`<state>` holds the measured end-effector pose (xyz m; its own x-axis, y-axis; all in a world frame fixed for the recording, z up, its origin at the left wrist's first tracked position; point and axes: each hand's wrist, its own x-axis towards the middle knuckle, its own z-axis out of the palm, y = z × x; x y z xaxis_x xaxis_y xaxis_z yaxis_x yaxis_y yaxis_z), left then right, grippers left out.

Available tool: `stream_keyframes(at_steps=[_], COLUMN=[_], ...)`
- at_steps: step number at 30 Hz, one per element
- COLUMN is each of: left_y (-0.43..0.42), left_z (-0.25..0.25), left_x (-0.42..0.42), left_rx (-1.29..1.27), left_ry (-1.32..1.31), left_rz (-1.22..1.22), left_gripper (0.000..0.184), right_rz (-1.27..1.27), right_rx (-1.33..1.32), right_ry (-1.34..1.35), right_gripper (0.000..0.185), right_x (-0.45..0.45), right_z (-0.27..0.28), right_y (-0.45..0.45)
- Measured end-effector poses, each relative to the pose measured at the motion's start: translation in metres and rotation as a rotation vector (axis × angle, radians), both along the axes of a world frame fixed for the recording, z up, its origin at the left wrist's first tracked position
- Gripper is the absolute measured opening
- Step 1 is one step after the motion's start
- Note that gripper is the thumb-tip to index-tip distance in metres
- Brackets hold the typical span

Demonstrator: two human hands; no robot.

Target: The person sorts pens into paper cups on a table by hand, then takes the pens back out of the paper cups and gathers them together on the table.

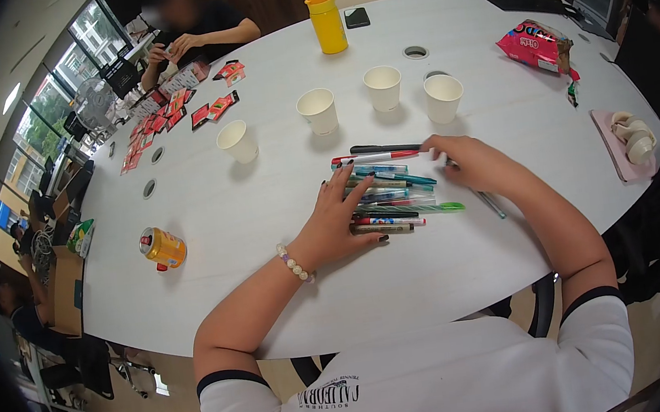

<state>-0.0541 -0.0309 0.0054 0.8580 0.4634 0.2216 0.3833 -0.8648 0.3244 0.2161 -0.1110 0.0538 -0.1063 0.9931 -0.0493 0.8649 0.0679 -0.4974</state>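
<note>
My left hand point(339, 213) lies with fingers spread over a row of pens and markers, its fingertips touching several of them. In the row are a red-and-white marker point(373, 157), a black pen point(384, 148), a teal pen point(416, 177) and a green striped pen point(444, 207). My right hand point(471, 161) is curled at the right end of the row, fingertips by the tip of the black pen. A slim grey-green pen point(489, 202) runs out slantwise from under its fingers; the grip on it is partly hidden.
Paper cups point(318, 112) stand beyond the pens. An orange can point(162, 249) is at left, a yellow bottle point(328, 23) and phone point(356, 17) at the back. Red packets point(161, 119) lie near another person point(201, 37). A pink snack bag point(536, 48) sits at right.
</note>
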Motion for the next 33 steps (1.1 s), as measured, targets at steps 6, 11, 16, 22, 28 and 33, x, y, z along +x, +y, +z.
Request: stream_keyframes(at_steps=[6, 11, 16, 22, 28, 33], left_y=[0.000, -0.002, 0.007, 0.003, 0.001, 0.005], left_z=[0.000, 0.015, 0.009, 0.005, 0.001, -0.001], left_x=[0.001, -0.003, -0.005, 0.000, 0.005, 0.005], left_rx=[-0.326, 0.003, -0.013, -0.022, -0.006, 0.029], left_ry=[-0.128, 0.056, 0.078, 0.021, 0.069, 0.019], left_rz=[-0.080, 0.047, 0.064, 0.044, 0.155, 0.114], left_gripper=[0.095, 0.108, 0.112, 0.112, 0.111, 0.105], right_rz=[0.279, 0.237, 0.237, 0.130, 0.282, 0.299], right_rx=[0.243, 0.197, 0.130, 0.136, 0.031, 0.129], right_ry=[0.246, -0.072, -0.351, -0.055, -0.298, -0.140], right_gripper=[0.059, 0.089, 0.106, 0.103, 0.109, 0.095], right_x=[-0.036, -0.020, -0.024, -0.027, -0.053, -0.057], right_z=[0.000, -0.015, -0.021, -0.037, -0.016, -0.023], right_y=[0.007, 0.000, 0.003, 0.040, 0.009, 0.006])
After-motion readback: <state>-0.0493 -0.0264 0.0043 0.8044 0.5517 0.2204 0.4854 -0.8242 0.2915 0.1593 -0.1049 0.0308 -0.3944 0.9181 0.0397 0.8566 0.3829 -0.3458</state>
